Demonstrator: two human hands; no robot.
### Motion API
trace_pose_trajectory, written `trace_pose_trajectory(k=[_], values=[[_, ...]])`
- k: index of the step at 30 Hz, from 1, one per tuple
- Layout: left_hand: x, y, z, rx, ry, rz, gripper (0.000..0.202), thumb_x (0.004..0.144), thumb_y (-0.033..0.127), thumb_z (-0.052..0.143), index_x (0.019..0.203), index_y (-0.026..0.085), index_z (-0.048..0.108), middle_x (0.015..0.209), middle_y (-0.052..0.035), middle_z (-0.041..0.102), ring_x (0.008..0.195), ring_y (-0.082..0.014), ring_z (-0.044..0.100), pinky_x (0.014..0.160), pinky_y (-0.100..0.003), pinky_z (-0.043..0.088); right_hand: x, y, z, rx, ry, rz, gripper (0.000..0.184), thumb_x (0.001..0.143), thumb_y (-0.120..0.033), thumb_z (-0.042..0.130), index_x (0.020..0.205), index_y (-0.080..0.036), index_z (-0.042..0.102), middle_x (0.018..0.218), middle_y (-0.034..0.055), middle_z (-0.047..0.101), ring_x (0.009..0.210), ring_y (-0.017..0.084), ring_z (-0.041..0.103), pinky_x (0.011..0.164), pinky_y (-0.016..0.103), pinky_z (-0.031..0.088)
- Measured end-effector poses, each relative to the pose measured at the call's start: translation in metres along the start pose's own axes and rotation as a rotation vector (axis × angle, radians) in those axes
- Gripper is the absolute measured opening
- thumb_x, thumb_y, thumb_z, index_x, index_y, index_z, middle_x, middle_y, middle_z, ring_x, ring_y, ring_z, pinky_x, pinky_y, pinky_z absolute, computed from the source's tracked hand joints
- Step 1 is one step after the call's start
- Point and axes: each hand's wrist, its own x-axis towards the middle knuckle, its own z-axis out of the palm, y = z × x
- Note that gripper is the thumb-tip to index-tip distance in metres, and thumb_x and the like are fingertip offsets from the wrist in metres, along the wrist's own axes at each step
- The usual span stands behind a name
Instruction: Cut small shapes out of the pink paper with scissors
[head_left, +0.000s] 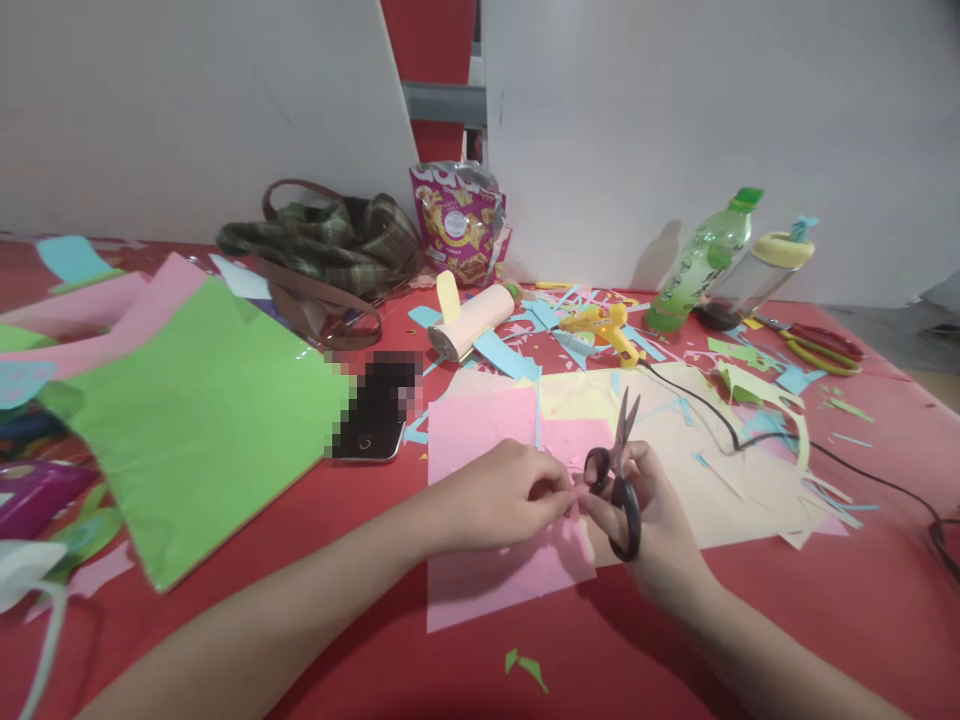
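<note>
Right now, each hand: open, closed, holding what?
Left hand: closed, pinching a pink scrap.
Right hand: closed, holding scissors.

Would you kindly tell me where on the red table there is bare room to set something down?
A broad bare patch of red table lies between the cream paper, the right forearm and the black cord. A smaller one lies between the green paper, the smartphone and the left forearm. Paper scraps crowd the area around the yellow glue gun.

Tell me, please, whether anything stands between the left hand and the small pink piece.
Nothing visible does: the left hand touches the small pink piece, and the scissors in the right hand point away.
</note>
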Motion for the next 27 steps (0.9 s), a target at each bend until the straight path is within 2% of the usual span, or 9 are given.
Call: trace_pose_trajectory(k=[7,10,14,18,24,27], values=[[0.002,-0.001,-0.004,-0.001,0.052,-0.016,0.025,0.077,0.024,0.038,0.062,0.014,0.056,0.054,0.0007,0.054,0.046,-0.0078,0.045,0.045,-0.018,0.031,0.001,0.0,0.001,0.02,0.024,0.031,0.031,0.062,-0.018,0.068,0.071,-0.023,0.039,0.071,-0.0042,0.049,0.059,0.01,0.045,0.054,0.021,0.038],[0.002,-0.002,-0.013,-0.007,0.162,-0.041,0.024,0.077,0.024,0.038,0.063,0.014,0.054,0.057,0.0011,0.054,0.051,-0.0084,0.046,0.049,-0.018,0.034,0.0,0.001,0.001,0.08,-0.026,0.054,0.027,0.065,-0.024,0.065,0.072,-0.024,0.04,0.073,-0.0028,0.049,0.061,0.011,0.046,0.057,0.024,0.039],[0.002,-0.003,-0.023,0.007,0.362,-0.029,0.024,0.078,0.025,0.037,0.061,0.015,0.051,0.058,0.002,0.051,0.056,-0.0091,0.047,0.054,-0.019,0.036,-0.002,0.001,0.002,0.103,-0.156,0.089,0.024,0.067,-0.031,0.063,0.074,-0.024,0.041,0.078,-0.0007,0.047,0.065,0.014,0.047,0.063,0.028,0.041],[0.001,-0.002,-0.025,-0.048,0.464,-0.025,0.023,0.079,0.025,0.037,0.06,0.015,0.048,0.059,0.0016,0.05,0.059,-0.0098,0.048,0.056,-0.02,0.037,-0.004,0.002,0.001,0.068,-0.274,0.115,0.028,0.066,-0.039,0.061,0.078,-0.025,0.041,0.081,0.0009,0.045,0.071,0.016,0.046,0.066,0.031,0.039],[0.001,0.001,-0.021,-0.028,0.471,-0.007,0.026,0.079,0.026,0.036,0.059,0.015,0.046,0.059,0.002,0.051,0.06,-0.0094,0.048,0.057,-0.019,0.037,-0.002,0.007,-0.001,-0.031,-0.449,0.097,0.034,0.064,-0.045,0.061,0.081,-0.024,0.041,0.077,0.0023,0.044,0.07,0.018,0.044,0.064,0.032,0.037],[0.001,0.002,-0.018,0.01,0.442,0.001,0.026,0.08,0.026,0.036,0.06,0.015,0.048,0.059,0.0023,0.051,0.058,-0.0091,0.046,0.056,-0.019,0.036,-0.003,0.007,-0.001,-0.021,-0.443,0.112,0.032,0.066,-0.045,0.059,0.082,-0.024,0.041,0.077,0.0021,0.044,0.07,0.018,0.043,0.065,0.032,0.037]])
